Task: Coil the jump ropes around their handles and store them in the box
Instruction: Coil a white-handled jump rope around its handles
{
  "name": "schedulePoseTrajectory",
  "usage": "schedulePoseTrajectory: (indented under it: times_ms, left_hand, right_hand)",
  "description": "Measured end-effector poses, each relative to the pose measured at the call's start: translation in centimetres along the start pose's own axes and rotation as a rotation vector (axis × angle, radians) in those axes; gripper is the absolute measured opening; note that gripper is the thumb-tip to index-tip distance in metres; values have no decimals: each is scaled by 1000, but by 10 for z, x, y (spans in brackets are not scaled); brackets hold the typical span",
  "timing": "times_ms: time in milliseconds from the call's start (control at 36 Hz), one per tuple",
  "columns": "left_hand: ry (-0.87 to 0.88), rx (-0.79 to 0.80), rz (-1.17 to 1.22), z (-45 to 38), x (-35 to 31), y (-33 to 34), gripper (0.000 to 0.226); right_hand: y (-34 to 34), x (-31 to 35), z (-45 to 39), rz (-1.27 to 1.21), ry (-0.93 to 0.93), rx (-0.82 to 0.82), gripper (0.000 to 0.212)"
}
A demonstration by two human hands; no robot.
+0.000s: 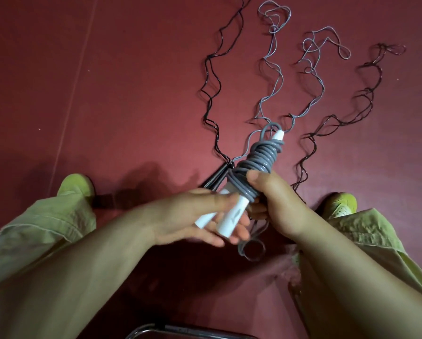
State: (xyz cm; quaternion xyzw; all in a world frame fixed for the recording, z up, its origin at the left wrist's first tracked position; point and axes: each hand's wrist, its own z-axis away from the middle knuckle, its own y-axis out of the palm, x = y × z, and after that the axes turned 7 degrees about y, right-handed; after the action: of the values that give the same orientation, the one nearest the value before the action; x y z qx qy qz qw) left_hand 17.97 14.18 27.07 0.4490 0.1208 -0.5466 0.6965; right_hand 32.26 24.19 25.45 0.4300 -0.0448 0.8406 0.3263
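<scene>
Two white handles (229,220) of a jump rope lie side by side, with thick grey rope (261,155) coiled around their upper part. My left hand (200,216) cups the lower ends of the handles from beneath, fingers loosely bent. My right hand (276,204) grips the coiled middle, thumb on top of the coils. A short grey loop (251,248) hangs below my hands. No box is in view.
On the red floor (131,94) ahead lie several uncoiled ropes: a black one (212,94), two thin grey ones (273,77), and a dark one (361,99) at right. Black handles (213,179) lie behind my hands. My green shoes flank them; a metal chair frame (156,330) is below.
</scene>
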Motion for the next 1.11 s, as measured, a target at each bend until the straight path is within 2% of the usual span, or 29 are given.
schedulePoseTrajectory:
  times_ms: [28,111,194,278,361,444,528,639,722,806,944,1111]
  left_hand:
    - [-32,32,120,0,-3,5,49]
    - [-67,-26,406,-2,-7,11,67]
    - [-69,278,505,-1,-2,4,72]
    - [-106,363,587,0,3,-8,63]
    - [-144,232,540,1,-4,-7,58]
    - [-176,59,428,2,-9,-10,58]
    - [-186,-31,323,1,-12,-14,61]
    - [-175,-225,18,-1,-6,-14,60]
    - [-137,-340,-221,-4,-2,-11,58]
    - [-129,-378,-258,-5,-1,-12,54]
    - [-109,-397,-256,-7,0,-15,56]
    - [-36,-431,-266,-8,0,-15,54]
  right_hand:
    - [-1,-1,0,-22,-10,36,39]
    - [-3,0,0,-115,-60,182,32]
    - [-4,6,0,-102,-106,270,50]
    - [-7,9,-3,9,-75,217,75]
    - [-12,8,-5,149,-41,122,92]
    - [-13,10,-5,238,-34,82,67]
    - [-14,12,-5,300,-2,32,48]
    - [-13,7,-7,471,118,-76,48]
    - [-14,0,-10,643,121,-157,49]
    - [-15,-2,-11,725,118,-234,49]
    - [-15,1,-11,723,108,-258,51]
    - [-11,5,-9,582,80,-274,49]
